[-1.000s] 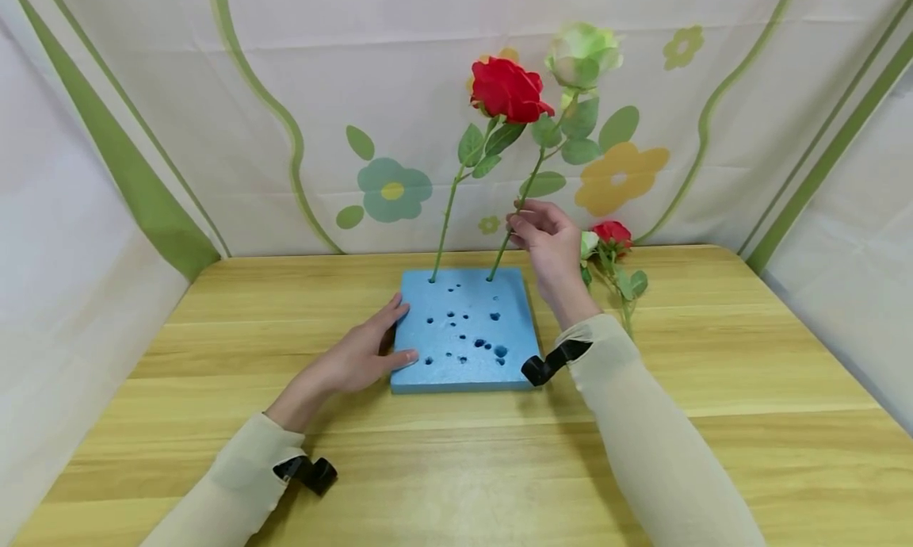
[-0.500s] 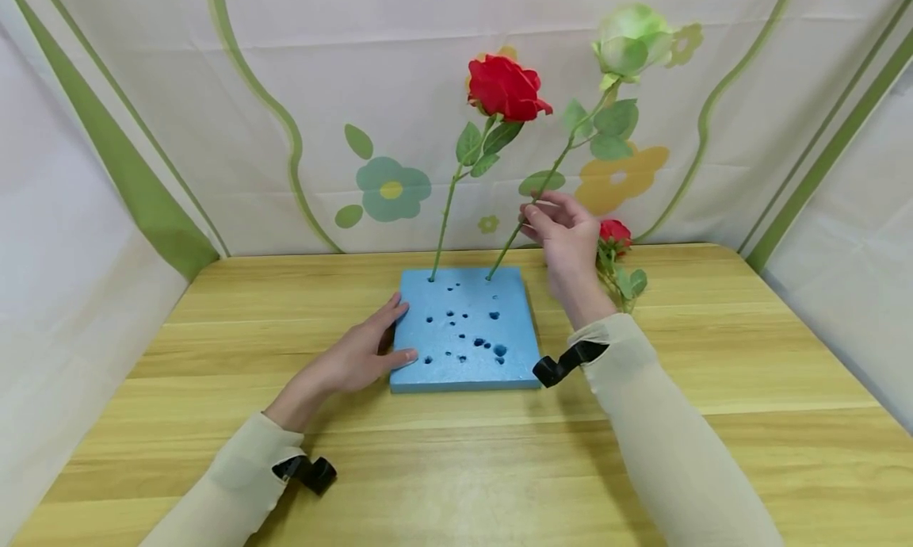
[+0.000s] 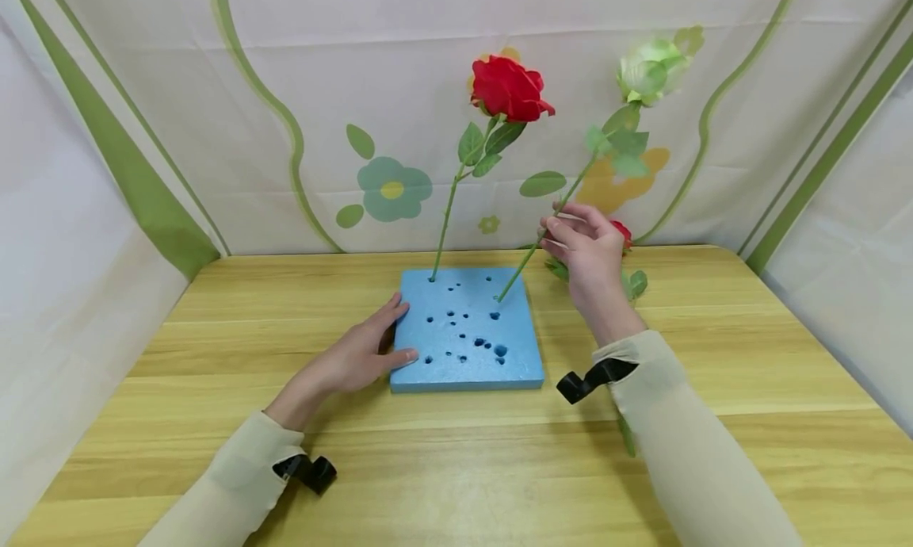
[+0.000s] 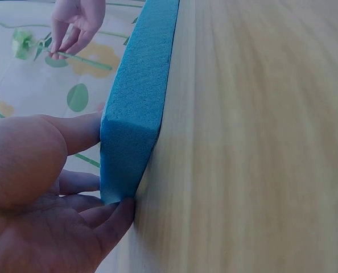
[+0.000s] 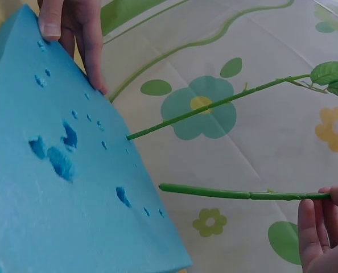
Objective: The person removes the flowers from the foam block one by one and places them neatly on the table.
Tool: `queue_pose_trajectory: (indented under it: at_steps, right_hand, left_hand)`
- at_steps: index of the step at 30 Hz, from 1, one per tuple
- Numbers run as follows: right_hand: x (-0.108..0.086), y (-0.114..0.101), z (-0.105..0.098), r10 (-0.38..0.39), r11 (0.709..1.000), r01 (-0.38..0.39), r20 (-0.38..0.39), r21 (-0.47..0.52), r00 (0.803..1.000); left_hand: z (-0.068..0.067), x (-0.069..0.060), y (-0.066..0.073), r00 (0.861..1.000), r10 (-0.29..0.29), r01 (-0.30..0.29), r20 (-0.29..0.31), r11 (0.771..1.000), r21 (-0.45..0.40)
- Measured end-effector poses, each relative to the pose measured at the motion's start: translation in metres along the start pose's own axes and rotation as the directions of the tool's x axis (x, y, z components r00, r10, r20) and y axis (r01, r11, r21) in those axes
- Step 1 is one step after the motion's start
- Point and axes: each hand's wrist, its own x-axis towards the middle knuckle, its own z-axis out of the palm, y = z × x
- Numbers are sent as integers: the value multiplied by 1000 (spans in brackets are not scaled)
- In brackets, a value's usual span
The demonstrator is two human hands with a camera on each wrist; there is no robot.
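A blue foam block with several holes in its top lies on the table. My left hand holds its left edge, thumb on the top face and fingers against the side. One red artificial rose stands in a back-left hole, its stem tilted slightly right. Between thumb and fingertips, my right hand pinches the stem of a pale green artificial rose, which leans right. In the right wrist view the lower end of that green stem is out of the block, a small gap from its surface.
Behind my right hand, another red rose with leaves lies on the wooden table, partly hidden. A flower-printed cloth hangs at the table's back edge.
My right hand has moved right and slightly toward me with the green rose, whose stem has come out of its back-right hole and tilts further right. The left hand and standing red rose stay put.
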Motion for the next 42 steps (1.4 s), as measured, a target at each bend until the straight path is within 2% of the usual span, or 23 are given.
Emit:
queue_pose_trajectory:
  at_steps: [8, 21, 29, 36, 42]
  right_hand:
    - [-7, -2, -22, 18, 1000, -18, 47, 12, 999]
    - [-24, -17, -66, 66, 997, -68, 74, 28, 995]
    - [-32, -25, -105, 93, 996, -90, 131, -28, 987]
    - [-35, -31, -133, 142, 989, -136, 138, -50, 980]
    - [-34, -36, -153, 204, 975, -184, 172, -125, 964]
  left_hand:
    - [0, 0, 0, 1000, -2, 2, -3, 1000, 4]
    - [0, 0, -1, 1000, -4, 4, 2, 1000, 2]
    - [0, 0, -1, 1000, -8, 8, 4, 1000, -3]
    - [1, 0, -1, 1000, -4, 4, 4, 1000, -4]
    - [1, 0, -1, 1000, -6, 6, 5, 1000, 2]
